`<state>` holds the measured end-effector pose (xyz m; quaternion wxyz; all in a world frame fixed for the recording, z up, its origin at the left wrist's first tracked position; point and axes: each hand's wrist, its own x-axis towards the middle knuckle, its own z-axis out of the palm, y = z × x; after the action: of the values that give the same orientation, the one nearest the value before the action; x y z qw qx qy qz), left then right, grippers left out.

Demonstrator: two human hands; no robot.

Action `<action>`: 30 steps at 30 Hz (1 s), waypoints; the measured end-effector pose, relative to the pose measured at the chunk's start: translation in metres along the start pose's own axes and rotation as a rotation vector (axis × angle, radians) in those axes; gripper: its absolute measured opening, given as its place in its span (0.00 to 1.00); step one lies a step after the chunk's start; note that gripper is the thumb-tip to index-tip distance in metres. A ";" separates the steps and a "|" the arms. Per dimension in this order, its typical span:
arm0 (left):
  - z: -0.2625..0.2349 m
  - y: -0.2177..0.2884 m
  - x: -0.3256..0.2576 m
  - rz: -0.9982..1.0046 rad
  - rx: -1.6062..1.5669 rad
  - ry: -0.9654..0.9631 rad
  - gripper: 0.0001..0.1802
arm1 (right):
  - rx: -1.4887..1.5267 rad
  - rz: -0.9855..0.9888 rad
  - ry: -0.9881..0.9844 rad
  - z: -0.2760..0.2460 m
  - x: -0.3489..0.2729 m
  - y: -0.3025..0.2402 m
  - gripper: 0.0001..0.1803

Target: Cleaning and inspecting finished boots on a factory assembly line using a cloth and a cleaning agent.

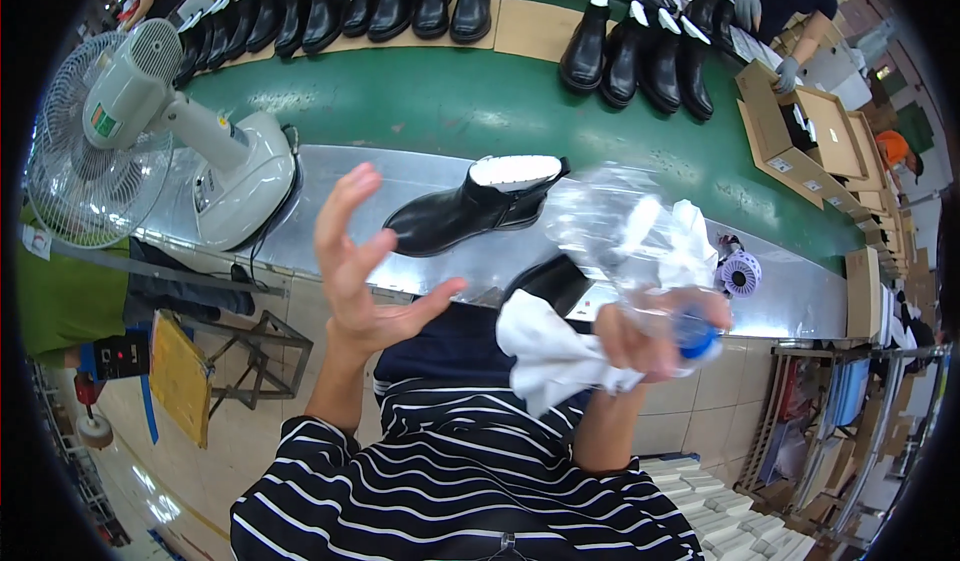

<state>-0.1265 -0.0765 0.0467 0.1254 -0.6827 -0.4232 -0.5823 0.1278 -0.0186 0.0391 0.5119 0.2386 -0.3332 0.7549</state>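
My left hand is raised with its fingers spread, holding nothing, just in front of a black ankle boot. The boot lies on the metal ledge, white material showing in its top. In my right hand is a clear plastic bottle with a blue cap, gripped near the cap and blurred by motion. A white cloth hangs beside the same hand, apparently held with the bottle. Another black piece, perhaps a second boot, shows between my hands, partly hidden by the cloth.
A grey desk fan stands at the left. Beyond the ledge runs a green conveyor belt, with rows of black boots on cardboard. A small purple fan is at the right. A gloved co-worker stands at the far right near boxes.
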 end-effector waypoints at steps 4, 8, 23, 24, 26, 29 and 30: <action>-0.014 -0.006 -0.002 -0.030 0.054 -0.002 0.46 | 0.261 -0.126 -0.092 -0.004 -0.005 -0.030 0.10; -0.017 -0.010 -0.001 -0.020 0.062 0.001 0.45 | 0.165 -0.069 -0.037 -0.007 -0.016 -0.041 0.13; 0.007 0.009 0.004 -0.001 -0.204 -0.331 0.39 | -0.615 0.630 0.367 0.022 0.005 0.016 0.25; 0.009 0.008 0.003 -0.013 -0.210 -0.412 0.37 | -0.544 0.669 0.380 0.018 0.004 0.023 0.25; 0.012 0.007 -0.003 -0.035 -0.211 -0.494 0.36 | -0.538 0.683 0.383 0.014 0.005 0.029 0.25; 0.011 0.005 -0.010 -0.085 -0.223 -0.466 0.34 | -0.522 0.697 0.379 0.011 0.004 0.036 0.25; 0.010 0.004 -0.012 -0.092 -0.217 -0.465 0.34 | -0.514 0.694 0.375 0.009 0.003 0.036 0.24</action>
<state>-0.1166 -0.0776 0.0346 -0.0761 -0.7877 -0.4063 -0.4568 0.0929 -0.0327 0.0383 0.3233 -0.1618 -0.4710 0.8047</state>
